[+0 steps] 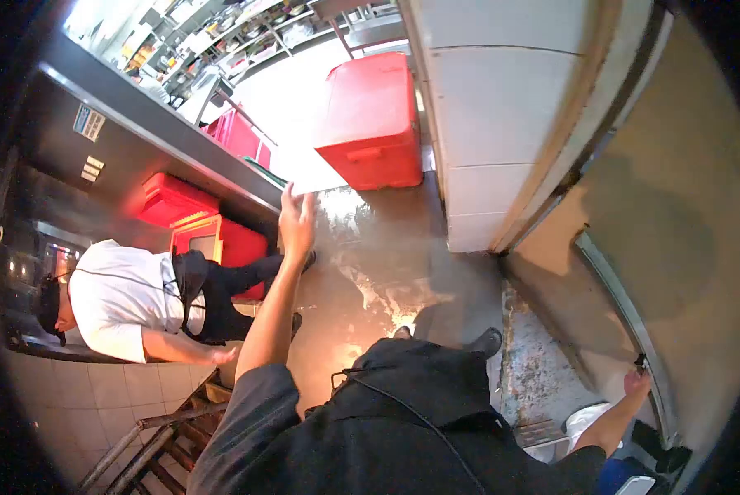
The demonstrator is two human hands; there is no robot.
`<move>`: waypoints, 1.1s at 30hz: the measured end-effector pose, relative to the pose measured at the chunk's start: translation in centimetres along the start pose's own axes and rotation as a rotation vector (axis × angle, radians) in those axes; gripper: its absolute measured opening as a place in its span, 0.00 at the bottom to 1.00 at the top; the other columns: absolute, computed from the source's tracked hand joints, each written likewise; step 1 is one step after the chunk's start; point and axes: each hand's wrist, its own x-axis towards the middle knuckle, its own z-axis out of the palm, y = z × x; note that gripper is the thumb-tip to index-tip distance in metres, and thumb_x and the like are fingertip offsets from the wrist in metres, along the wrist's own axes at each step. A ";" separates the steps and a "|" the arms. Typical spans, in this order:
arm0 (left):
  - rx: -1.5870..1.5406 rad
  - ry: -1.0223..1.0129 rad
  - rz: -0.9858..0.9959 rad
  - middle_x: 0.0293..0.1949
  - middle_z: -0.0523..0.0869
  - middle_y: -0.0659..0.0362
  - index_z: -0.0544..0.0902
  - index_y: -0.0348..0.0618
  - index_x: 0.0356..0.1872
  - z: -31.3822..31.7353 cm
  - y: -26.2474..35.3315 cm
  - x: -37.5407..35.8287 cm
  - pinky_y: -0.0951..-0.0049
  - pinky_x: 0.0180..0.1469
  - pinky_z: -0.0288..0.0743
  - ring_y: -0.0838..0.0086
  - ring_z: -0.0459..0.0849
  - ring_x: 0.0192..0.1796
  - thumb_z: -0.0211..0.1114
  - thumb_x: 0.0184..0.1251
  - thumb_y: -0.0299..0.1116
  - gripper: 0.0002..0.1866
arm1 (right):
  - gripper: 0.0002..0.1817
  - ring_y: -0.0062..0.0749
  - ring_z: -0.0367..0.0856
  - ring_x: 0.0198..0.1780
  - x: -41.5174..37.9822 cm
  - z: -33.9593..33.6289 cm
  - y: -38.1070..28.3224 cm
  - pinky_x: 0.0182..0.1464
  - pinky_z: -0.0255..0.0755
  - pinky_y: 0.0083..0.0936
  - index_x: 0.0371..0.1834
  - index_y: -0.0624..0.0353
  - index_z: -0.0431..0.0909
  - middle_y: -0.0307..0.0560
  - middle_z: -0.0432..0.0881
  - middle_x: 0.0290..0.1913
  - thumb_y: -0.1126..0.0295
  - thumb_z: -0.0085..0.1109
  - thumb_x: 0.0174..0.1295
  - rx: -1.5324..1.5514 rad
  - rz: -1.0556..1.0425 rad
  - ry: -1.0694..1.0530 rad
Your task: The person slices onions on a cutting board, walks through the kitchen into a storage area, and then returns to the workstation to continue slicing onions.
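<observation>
My left hand [296,219] is stretched out in front of me over the wet floor [386,272], fingers apart and holding nothing. It is near the edge of a dark steel counter [180,136]. My right hand [636,382] is low at the right. Its fingers are closed on a small dark latch [639,360] at the edge of a large metal door [675,247]. I wear dark clothing, and my shoes [485,340] show below on the floor.
Another person in a white shirt and black apron [131,309] stands at the left by a tiled counter. A red cooler box [370,115] sits on the floor ahead, and red crates [221,239] are under the counter. A white tiled wall [485,124] rises beside the door. Shelves [246,33] stand far back.
</observation>
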 end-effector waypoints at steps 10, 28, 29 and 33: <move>0.026 0.044 -0.358 0.44 0.88 0.56 0.65 0.42 0.76 -16.0 -14.6 -4.0 0.76 0.32 0.78 0.78 0.84 0.33 0.66 0.76 0.38 0.33 | 0.32 0.47 0.74 0.66 -10.5 4.1 5.7 0.56 0.78 0.36 0.71 0.57 0.68 0.56 0.71 0.68 0.53 0.64 0.69 0.607 0.162 0.213; 0.208 -0.303 -0.359 0.55 0.88 0.43 0.67 0.44 0.75 -9.8 -20.8 1.6 0.58 0.58 0.80 0.53 0.89 0.55 0.70 0.70 0.45 0.37 | 0.34 0.45 0.81 0.63 -28.2 18.8 -0.1 0.57 0.79 0.47 0.73 0.56 0.68 0.58 0.75 0.68 0.47 0.57 0.71 0.617 0.583 0.384; 0.199 -0.290 -0.398 0.55 0.88 0.44 0.67 0.44 0.75 -10.6 -22.5 1.9 0.58 0.58 0.80 0.53 0.89 0.54 0.70 0.70 0.44 0.37 | 0.34 0.45 0.81 0.62 -29.0 21.5 -0.5 0.56 0.79 0.46 0.73 0.57 0.68 0.58 0.76 0.67 0.47 0.56 0.71 0.538 0.610 0.329; 0.177 -0.165 -0.515 0.52 0.89 0.46 0.72 0.43 0.72 -13.6 -29.8 4.2 0.58 0.57 0.80 0.56 0.89 0.54 0.71 0.68 0.45 0.34 | 0.33 0.44 0.83 0.58 -32.9 37.7 -1.0 0.52 0.81 0.40 0.71 0.61 0.67 0.56 0.78 0.64 0.47 0.55 0.73 0.163 0.691 -0.019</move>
